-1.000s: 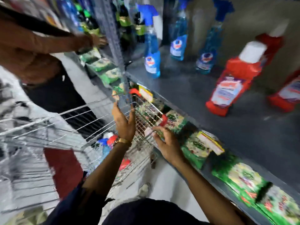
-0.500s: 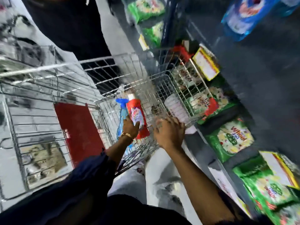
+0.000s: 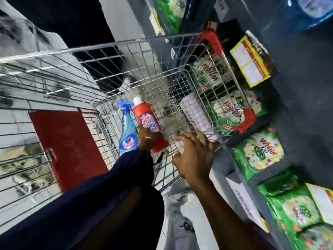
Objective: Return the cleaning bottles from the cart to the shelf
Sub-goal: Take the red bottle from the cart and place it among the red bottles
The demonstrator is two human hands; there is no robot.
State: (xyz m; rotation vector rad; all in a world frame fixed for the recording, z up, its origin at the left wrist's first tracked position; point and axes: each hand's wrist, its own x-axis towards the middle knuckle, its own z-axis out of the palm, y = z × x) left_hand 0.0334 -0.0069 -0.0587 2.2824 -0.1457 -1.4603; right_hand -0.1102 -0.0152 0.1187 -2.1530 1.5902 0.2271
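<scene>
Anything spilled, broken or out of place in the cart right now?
Nothing stands out. The red bottle and blue spray bottle lie capped in the cart, left hand on the red one; no spill visible.

Red bottle [image 3: 150,123] with white cap, blue spray bottle [image 3: 126,130] touching beside it, both in wire cart [image 3: 126,44]

Dim, motion-blurred edges (wide-angle warp)
</scene>
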